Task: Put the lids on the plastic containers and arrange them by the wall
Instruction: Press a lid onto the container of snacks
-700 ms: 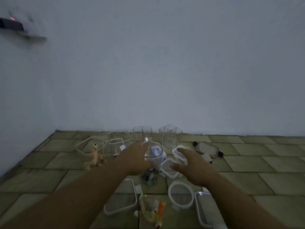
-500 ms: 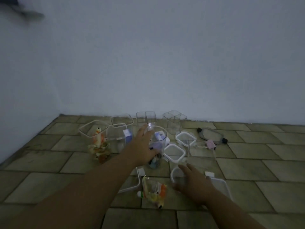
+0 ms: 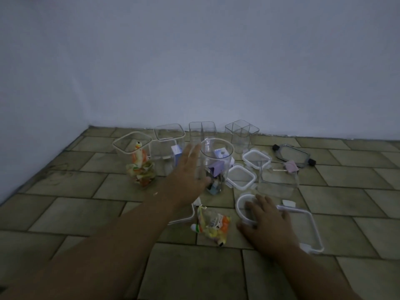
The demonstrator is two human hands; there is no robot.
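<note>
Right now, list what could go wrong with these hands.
1. The left hand presses the side of the tall round container; it might tip into the square lids beside it.
2. The right hand covers the round lid; dragging it could snag the snack packet.

A single head-worn wide-angle camera looks forward and down across a tiled floor (image 3: 65, 204) toward a pale wall (image 3: 194, 61) at the far side. Both forearms enter from the near edge, and a cluster of clear containers (image 3: 170, 135) sits mid-frame, close to the wall's base.
</note>
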